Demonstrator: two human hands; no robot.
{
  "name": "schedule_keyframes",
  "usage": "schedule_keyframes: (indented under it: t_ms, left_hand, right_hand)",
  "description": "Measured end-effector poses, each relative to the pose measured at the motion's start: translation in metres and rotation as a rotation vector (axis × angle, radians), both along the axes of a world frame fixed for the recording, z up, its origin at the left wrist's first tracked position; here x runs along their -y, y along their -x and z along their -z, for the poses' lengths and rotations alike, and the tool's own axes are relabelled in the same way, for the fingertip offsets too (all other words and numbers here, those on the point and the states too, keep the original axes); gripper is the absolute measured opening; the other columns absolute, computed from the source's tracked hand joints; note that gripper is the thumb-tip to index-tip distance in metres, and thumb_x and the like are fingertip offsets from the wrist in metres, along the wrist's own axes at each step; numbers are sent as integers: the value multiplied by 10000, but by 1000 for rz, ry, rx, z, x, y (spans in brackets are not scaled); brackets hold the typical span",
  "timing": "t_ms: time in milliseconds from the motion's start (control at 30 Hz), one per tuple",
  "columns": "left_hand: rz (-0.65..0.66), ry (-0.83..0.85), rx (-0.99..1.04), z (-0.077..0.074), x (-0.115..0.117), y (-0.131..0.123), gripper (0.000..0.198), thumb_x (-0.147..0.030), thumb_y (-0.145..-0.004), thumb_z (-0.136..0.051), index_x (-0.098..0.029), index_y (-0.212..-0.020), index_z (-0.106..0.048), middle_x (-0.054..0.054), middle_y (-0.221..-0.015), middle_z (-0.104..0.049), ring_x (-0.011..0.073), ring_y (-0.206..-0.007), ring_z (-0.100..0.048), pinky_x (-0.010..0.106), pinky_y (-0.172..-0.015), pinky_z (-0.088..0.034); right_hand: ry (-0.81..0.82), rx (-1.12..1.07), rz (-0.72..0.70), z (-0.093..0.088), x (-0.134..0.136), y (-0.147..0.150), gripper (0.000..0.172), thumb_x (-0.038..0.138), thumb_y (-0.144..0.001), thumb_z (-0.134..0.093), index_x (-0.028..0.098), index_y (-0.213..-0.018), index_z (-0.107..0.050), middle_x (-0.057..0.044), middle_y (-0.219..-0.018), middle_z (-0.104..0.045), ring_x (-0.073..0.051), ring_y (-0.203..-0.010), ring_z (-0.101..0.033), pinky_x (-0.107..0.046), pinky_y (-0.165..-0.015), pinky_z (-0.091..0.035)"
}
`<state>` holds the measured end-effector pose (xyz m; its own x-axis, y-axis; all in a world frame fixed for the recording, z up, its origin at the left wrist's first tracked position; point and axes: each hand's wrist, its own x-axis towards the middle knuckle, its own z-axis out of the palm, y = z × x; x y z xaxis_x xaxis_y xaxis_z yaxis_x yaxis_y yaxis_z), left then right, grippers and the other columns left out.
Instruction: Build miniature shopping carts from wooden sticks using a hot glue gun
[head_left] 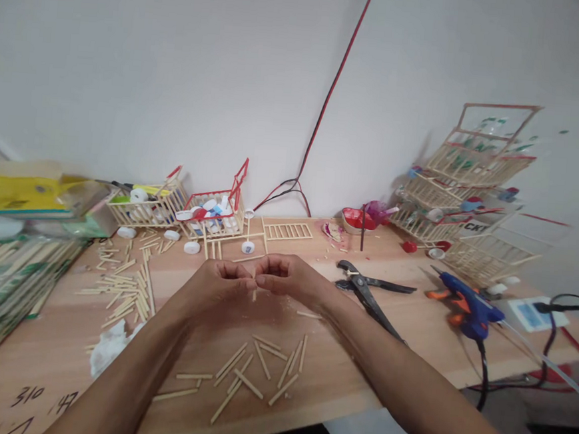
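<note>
My left hand (223, 280) and my right hand (287, 276) meet above the middle of the wooden table. Their fingertips pinch a short wooden stick (254, 296) between them, and its lower end pokes out under the thumbs. The rest of the stick is hidden by the fingers. Below the hands lie several loose cut sticks (248, 382), scattered at different angles. Right of my right hand are black-handled pliers (361, 286), lying with handles spread. Behind the hands lies a small ladder-like stick frame (288, 231).
Small stick carts with white wheels (214, 214) stand at the back, beside a pile of cut sticks (126, 291). Bundled sticks (8, 288) lie at left. A blue glue gun (470, 305), its cord, a power strip (530, 314) and stacked stick carts (464, 191) occupy the right.
</note>
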<state>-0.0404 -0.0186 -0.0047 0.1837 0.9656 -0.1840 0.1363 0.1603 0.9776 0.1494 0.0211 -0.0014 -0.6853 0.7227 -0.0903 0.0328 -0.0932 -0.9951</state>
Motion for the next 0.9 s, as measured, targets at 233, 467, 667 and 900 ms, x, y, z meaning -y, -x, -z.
schedule_keyframes:
  t_ms: [233,467,667,900]
  left_hand:
    - [14,0,34,1,0,1,287,-413,-603,-778,-155,-574,-653,-22,-549,-592,85,-512,-429,222,-531,-275]
    - [48,-23,1,-1,-2,1,355,-495,-617,-739,-161,-550,-638,-25,-535,-538,84,-506,-375,235,-520,-258]
    - [62,-43,-11,0,-1,-2,369,-520,-654,-708,-165,-567,-653,-21,-540,-531,92,-514,-382,239,-530,-282]
    - [-506,-298,-47,-7,-9,41,337,-477,-656,-727,-167,-788,-725,-3,-645,-627,118,-585,-498,235,-571,-383]
  right_hand:
    - [21,-49,-22,1,2,2,379,460,-699,-779,154,-833,-601,43,-709,-522,-53,-577,-396,-211,-537,-250]
    - [-9,-52,-14,1,3,2,407,500,-696,-765,168,-847,-585,37,-723,-521,-67,-600,-414,-217,-558,-284]
    - [-67,1,-15,-1,4,3,363,484,-740,-706,154,-837,-590,44,-667,-494,-68,-571,-384,-229,-550,-253]
    - [-67,-61,175,-1,-7,-2,311,447,-746,-664,172,-706,-522,65,-614,-436,-60,-521,-324,-237,-516,-207]
